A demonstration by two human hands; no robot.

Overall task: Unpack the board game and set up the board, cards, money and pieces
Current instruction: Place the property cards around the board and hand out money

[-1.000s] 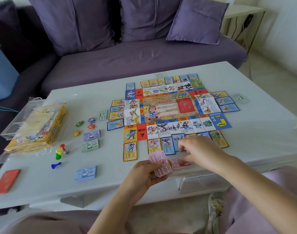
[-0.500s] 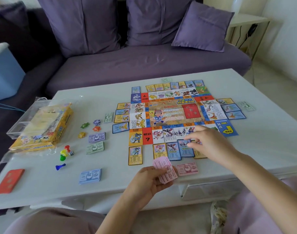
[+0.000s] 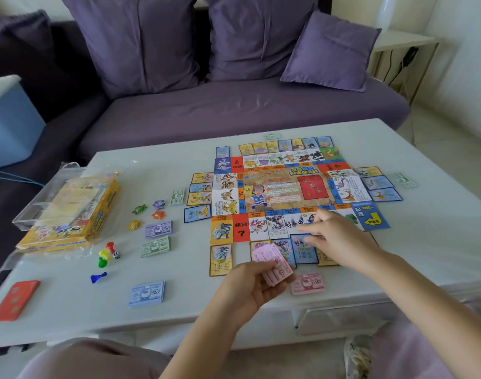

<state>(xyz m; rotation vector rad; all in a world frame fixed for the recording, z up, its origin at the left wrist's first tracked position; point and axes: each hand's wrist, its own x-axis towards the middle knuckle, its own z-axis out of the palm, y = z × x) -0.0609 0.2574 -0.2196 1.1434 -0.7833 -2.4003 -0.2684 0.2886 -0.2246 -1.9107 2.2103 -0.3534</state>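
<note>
White table [image 3: 425, 242], pink notes [image 3: 274, 265] in left hand [image 3: 250, 285]

Table [image 3: 439, 242] logged as smooth, off-white, semi-gloss, soft glare picked up on top. Board [image 3: 285, 192] noted as printed paper or thin card, mostly matt. Pink notes [image 3: 274, 265] and blue note stack [image 3: 147, 294] read as thin matt paper. Property cards [image 3: 220, 259] read as printed card, slight sheen. Pawns [image 3: 105, 258] and star tokens [image 3: 139, 209] taken as glossy moulded plastic. Box [image 3: 97, 222] marked as printed cardboard, lying with a clear glossy plastic cover [image 3: 36, 203]. Sofa [image 3: 233, 113] and cushions [image 3: 329, 53] recorded as purple cloth, matt, wrinkled.
</note>
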